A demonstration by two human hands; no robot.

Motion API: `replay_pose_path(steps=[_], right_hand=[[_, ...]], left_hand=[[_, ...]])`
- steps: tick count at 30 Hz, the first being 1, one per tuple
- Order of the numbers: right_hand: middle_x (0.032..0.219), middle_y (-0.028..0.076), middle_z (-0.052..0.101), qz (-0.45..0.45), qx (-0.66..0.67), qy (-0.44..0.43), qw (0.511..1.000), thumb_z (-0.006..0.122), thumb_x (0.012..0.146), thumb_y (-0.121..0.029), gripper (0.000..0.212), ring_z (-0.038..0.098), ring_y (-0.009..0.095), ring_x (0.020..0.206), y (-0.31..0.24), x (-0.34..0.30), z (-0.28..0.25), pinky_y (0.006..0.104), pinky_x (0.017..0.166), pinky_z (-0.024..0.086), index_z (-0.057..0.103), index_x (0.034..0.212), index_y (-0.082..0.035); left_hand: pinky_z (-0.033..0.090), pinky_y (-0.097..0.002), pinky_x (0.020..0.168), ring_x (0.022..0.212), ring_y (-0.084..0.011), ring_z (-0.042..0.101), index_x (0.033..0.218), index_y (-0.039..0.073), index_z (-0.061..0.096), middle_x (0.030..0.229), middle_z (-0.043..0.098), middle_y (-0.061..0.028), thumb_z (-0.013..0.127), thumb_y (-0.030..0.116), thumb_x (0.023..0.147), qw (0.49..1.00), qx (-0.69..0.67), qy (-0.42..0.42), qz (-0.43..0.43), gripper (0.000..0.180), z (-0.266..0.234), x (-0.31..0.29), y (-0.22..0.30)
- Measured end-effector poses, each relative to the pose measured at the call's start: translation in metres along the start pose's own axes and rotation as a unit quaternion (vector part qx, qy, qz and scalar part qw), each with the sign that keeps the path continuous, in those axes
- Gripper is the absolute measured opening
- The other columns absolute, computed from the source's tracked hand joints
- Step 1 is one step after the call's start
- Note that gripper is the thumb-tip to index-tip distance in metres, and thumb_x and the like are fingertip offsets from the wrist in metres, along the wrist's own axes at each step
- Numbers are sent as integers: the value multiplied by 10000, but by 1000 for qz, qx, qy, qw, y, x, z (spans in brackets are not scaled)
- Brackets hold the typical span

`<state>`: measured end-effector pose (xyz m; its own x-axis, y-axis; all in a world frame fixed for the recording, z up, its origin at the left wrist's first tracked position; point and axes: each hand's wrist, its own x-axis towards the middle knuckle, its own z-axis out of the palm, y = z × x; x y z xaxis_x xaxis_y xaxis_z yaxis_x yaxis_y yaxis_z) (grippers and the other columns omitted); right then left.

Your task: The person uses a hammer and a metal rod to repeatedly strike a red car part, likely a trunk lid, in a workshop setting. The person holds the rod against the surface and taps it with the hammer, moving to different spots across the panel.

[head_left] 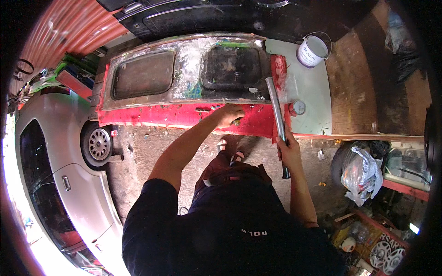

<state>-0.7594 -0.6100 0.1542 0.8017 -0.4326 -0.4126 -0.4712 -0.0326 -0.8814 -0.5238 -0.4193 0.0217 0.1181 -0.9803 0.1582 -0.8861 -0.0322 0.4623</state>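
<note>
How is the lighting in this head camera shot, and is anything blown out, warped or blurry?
In the head view, daylight burns out the lower left edge beside the silver car, while the corners fall to black. Fisheye bending curves the red panel and the wooden bench edge. The middle is sharp: the left hand on the panel and the right hand gripping the metal pipe show no motion blur.

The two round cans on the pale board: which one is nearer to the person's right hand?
The small red can beside the metal pipe is nearer the right hand; the larger white can stands farther away.
</note>
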Motion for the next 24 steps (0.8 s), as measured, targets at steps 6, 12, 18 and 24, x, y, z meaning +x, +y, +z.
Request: replay_pose_path(steps=[6,12,18,24], right_hand=[[645,-21,486,18,24,10,1000,587,951,-147,597,460,62,481,16,-6,-7,245,419,395,350,1498,-180],[634,-22,490,41,25,27,998,591,955,-177,581,460,58,480,22,-11,-11,241,419,395,367,1491,-176],[622,-25,487,55,29,38,997,592,954,-177,572,459,58,474,28,-11,-13,241,418,397,381,1485,-190],[631,-22,493,59,30,26,997,584,953,-156,578,455,60,476,25,-14,-13,245,419,397,369,1490,-168]], left_hand=[[457,-457,835,984,-308,571,1034,65,561,1011,544,-103,679,103,754,991,-23,-122,41,307,17,14,-15],[460,-442,832,1018,-283,572,1077,74,565,1020,549,-91,677,150,763,982,54,-171,54,342,12,7,-8],[455,-443,842,1035,-277,565,1127,81,569,1061,559,-85,677,165,772,981,50,-180,58,380,16,4,-15],[456,-446,861,1043,-270,560,1135,126,591,1077,561,-67,701,151,744,967,31,-244,68,407,5,4,-17]])
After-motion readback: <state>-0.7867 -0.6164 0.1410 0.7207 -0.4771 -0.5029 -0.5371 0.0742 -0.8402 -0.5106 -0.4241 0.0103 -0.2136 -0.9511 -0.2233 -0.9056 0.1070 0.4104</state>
